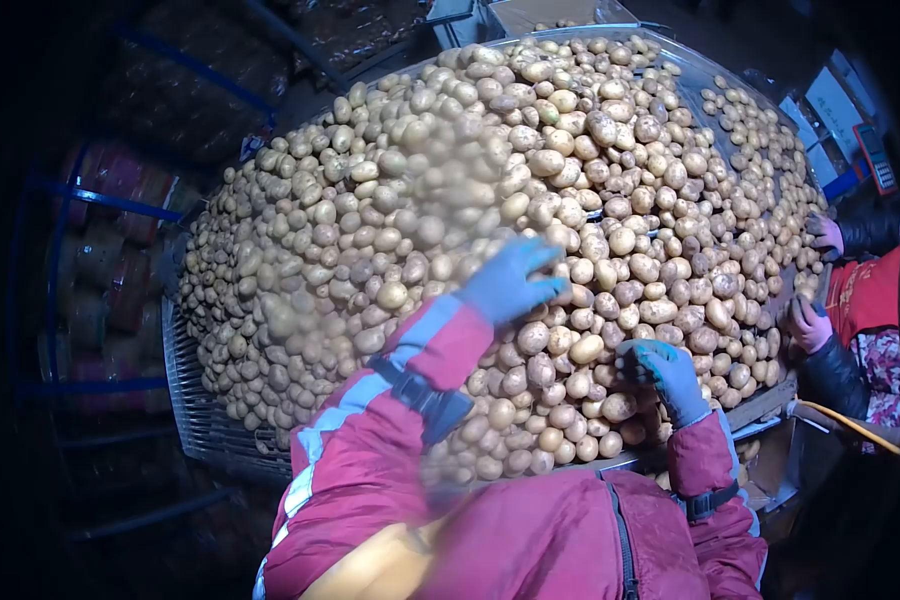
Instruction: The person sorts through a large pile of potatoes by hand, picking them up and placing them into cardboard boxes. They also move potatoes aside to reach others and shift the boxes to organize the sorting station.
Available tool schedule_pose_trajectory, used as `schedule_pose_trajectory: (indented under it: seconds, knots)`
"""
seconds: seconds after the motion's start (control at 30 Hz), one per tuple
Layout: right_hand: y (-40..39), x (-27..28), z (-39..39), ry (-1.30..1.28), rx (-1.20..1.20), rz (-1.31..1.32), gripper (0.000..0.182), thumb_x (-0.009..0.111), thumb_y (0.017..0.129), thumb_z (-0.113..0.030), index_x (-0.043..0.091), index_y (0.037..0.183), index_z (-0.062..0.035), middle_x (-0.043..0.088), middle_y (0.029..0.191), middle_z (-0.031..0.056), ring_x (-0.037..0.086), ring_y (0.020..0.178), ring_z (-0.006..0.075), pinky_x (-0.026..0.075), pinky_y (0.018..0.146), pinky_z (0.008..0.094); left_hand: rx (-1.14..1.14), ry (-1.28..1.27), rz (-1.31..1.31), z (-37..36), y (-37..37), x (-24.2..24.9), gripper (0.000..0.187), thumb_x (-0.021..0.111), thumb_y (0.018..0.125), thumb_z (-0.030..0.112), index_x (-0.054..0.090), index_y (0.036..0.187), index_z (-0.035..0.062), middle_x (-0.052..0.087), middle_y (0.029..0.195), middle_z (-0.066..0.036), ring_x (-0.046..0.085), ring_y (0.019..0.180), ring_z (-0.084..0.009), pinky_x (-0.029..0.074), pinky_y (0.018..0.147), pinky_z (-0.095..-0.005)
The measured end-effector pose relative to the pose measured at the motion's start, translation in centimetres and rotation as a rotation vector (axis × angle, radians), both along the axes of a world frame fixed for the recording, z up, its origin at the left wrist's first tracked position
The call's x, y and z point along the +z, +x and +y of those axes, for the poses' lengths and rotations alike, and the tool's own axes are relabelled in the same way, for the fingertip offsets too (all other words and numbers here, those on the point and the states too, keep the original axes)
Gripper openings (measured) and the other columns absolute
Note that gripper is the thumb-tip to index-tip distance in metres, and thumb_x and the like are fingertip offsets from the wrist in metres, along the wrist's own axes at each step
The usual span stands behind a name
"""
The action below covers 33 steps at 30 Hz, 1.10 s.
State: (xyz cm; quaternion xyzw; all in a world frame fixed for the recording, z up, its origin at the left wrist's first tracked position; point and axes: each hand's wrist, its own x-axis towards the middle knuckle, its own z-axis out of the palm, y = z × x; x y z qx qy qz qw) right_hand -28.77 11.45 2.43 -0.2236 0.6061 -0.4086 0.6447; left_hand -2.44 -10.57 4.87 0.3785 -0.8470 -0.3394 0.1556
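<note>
A large heap of potatoes covers the sorting table in front of me. My left hand, in a blue glove, reaches over the middle of the heap. Its fingers and thumb are apart, and no potato shows between them. Nearer the front edge, my right hand, also gloved, has its fingers curled down close to the potatoes. Whatever lies under those fingers is dark and hidden from view.
A co-worker's pink-gloved hands are at the heap's right side. A metal slatted rack edges the left end. Beyond the right corner are a handheld device with keys and a white box. Blue frames stand left.
</note>
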Motion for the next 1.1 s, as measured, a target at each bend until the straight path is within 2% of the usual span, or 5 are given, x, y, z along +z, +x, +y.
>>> schedule_pose_trajectory:
  seconds: [0.17, 0.23, 0.47, 0.83, 1.1]
  knots:
    - [0.1, 0.0, 0.6, -0.014, -0.090, -0.111, 0.029, 0.062, 0.101, -0.019, 0.071, 0.119, 0.0021, 0.075, 0.103, 0.0089, 0.071, 0.088, 0.0160, 0.058, 0.079, 0.0282, 0.067, -0.056, 0.082, -2.8, 3.5, -1.5, 0.037, 0.066, 0.096, 0.033, 0.069, 0.125, 0.0090, 0.068, 0.118, -0.017, 0.065, 0.106, -0.0316, 0.050, 0.099, -0.0381]
    - [0.1, 0.1, 0.8, -0.029, -0.095, -0.132, 0.030, 0.061, 0.102, -0.020, 0.071, 0.119, 0.0031, 0.075, 0.105, 0.0103, 0.072, 0.089, 0.0174, 0.059, 0.080, 0.0297, 0.406, 0.066, 0.121, -6.1, 5.6, -1.2, 0.034, 0.066, 0.096, 0.028, 0.070, 0.122, 0.0051, 0.069, 0.119, -0.019, 0.066, 0.107, -0.0305, 0.052, 0.095, -0.0378]
    - [0.3, 1.8, 0.9, -0.025, -0.144, -0.183, 0.031, 0.063, 0.100, -0.019, 0.069, 0.119, 0.0060, 0.073, 0.101, 0.0102, 0.069, 0.089, 0.0185, 0.058, 0.082, 0.0318, 0.726, -0.328, -0.039, -15.4, 14.3, -1.5, 0.044, 0.067, 0.093, 0.022, 0.064, 0.130, -0.0012, 0.066, 0.129, -0.022, 0.065, 0.115, -0.0309, 0.050, 0.100, -0.0383]
    - [0.7, 1.5, 1.0, 0.026, -0.213, -0.207, 0.033, 0.064, 0.098, -0.020, 0.069, 0.118, 0.0058, 0.071, 0.093, 0.0097, 0.068, 0.084, 0.0175, 0.055, 0.076, 0.0297, 0.623, -0.318, -0.422, -19.9, 11.2, -2.5, 0.079, 0.079, 0.077, 0.032, 0.051, 0.148, 0.0126, 0.044, 0.152, -0.023, 0.044, 0.142, -0.0388, 0.042, 0.114, -0.0451]
    - [1.5, 0.3, 2.4, -0.073, -0.228, -0.178, 0.033, 0.064, 0.099, -0.020, 0.069, 0.121, 0.0041, 0.074, 0.103, 0.0087, 0.070, 0.090, 0.0159, 0.056, 0.081, 0.0273, 0.490, 0.610, 0.490, -9.2, 6.6, 0.8, 0.037, 0.069, 0.095, 0.035, 0.068, 0.116, 0.0046, 0.069, 0.101, -0.005, 0.066, 0.077, -0.0141, 0.054, 0.062, -0.0266]
